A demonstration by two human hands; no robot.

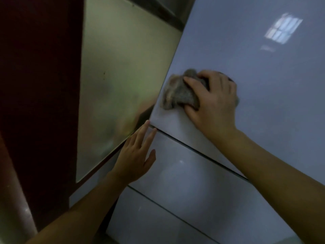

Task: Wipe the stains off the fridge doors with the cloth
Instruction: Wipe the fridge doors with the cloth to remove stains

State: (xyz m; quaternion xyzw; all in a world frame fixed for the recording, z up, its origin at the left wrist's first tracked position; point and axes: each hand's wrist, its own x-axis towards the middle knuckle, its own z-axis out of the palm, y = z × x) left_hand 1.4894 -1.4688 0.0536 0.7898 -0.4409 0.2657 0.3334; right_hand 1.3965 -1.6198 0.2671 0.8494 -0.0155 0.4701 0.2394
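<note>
A glossy pale grey fridge fills the right side of the view. Its upper door (pixel 255 55) reaches down to a dark seam, and a lower door (pixel 184 169) sits beneath it. My right hand (pixel 212 103) presses a bunched grey-brown cloth (pixel 177 92) flat against the upper door near its lower left corner. My left hand (pixel 135 155) rests open with fingers spread on the left edge of the lower door, its fingertips at the seam. No stains are clear in this dim light.
The fridge's shiny side panel (pixel 123 76) runs along the left of the doors. A dark red surface (pixel 38 85) stands further left. A third panel (pixel 158 217) lies below the lower door. A window reflection (pixel 283 29) shows on the upper door.
</note>
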